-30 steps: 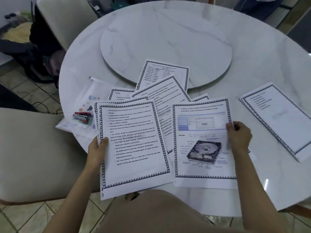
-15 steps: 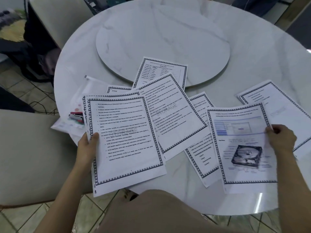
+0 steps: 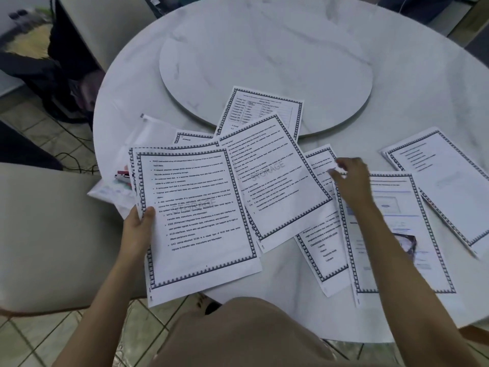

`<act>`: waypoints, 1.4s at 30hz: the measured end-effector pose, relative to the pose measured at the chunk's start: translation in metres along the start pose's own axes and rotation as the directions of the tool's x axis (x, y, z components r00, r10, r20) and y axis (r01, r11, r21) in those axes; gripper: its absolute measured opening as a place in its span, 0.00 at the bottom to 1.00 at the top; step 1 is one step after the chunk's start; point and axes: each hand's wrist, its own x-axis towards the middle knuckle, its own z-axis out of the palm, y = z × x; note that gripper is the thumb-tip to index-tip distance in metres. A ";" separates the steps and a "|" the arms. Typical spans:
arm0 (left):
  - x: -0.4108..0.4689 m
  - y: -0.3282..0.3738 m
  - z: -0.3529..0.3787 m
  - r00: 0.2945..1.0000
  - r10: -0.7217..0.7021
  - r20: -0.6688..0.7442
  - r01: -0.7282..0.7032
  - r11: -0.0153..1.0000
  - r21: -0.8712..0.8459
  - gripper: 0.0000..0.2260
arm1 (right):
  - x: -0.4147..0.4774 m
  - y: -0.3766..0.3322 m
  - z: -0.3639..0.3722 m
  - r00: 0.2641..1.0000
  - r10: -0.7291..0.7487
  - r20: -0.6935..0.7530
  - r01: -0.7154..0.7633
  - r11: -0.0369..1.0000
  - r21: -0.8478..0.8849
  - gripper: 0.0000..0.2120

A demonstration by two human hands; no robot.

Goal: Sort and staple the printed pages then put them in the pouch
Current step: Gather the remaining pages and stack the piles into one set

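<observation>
Several bordered printed pages lie spread over the near half of a round marble table [image 3: 412,83]. My left hand [image 3: 139,229] grips the left edge of a small stack of text pages [image 3: 195,218] that overhangs the table's front edge. My right hand [image 3: 350,181] hovers with loosely curled fingers and holds nothing, above a partly covered page [image 3: 321,250]. The hard-drive picture page [image 3: 394,234] lies flat under my right forearm. A sorted stack [image 3: 447,181] sits at the right. The clear pouch [image 3: 121,186] lies at the left with a red stapler [image 3: 123,176] on it.
A round marble turntable [image 3: 264,56] sits mid-table, with a table-printed page [image 3: 262,112] leaning over its near rim. Beige chairs stand at the left [image 3: 47,229] and far left [image 3: 103,25]. Cables and dark bags lie on the tiled floor to the left.
My right hand carried the hard-drive picture page to the right, laid it beside the right stack, let go and moved back left over the middle pages. The left hand kept its grip.
</observation>
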 end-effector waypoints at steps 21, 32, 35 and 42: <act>-0.001 0.003 0.006 0.999 -0.037 -0.004 0.037 0.999 -0.040 0.15 | 0.014 -0.039 -0.003 0.988 0.073 -0.136 -0.043 0.976 0.212 0.11; -0.009 -0.003 0.020 0.997 -0.040 0.065 0.043 0.998 -0.052 0.14 | 0.008 -0.029 -0.031 0.951 0.242 -0.194 -0.125 0.870 0.476 0.10; -0.010 -0.007 0.023 0.995 -0.058 0.079 0.063 0.997 -0.053 0.12 | -0.014 -0.040 -0.003 0.971 0.220 -0.096 -0.148 0.862 0.485 0.05; -0.013 -0.003 0.032 0.993 -0.078 0.088 0.082 0.996 -0.038 0.15 | -0.072 -0.067 0.058 0.979 0.187 0.087 -0.206 0.870 0.449 0.09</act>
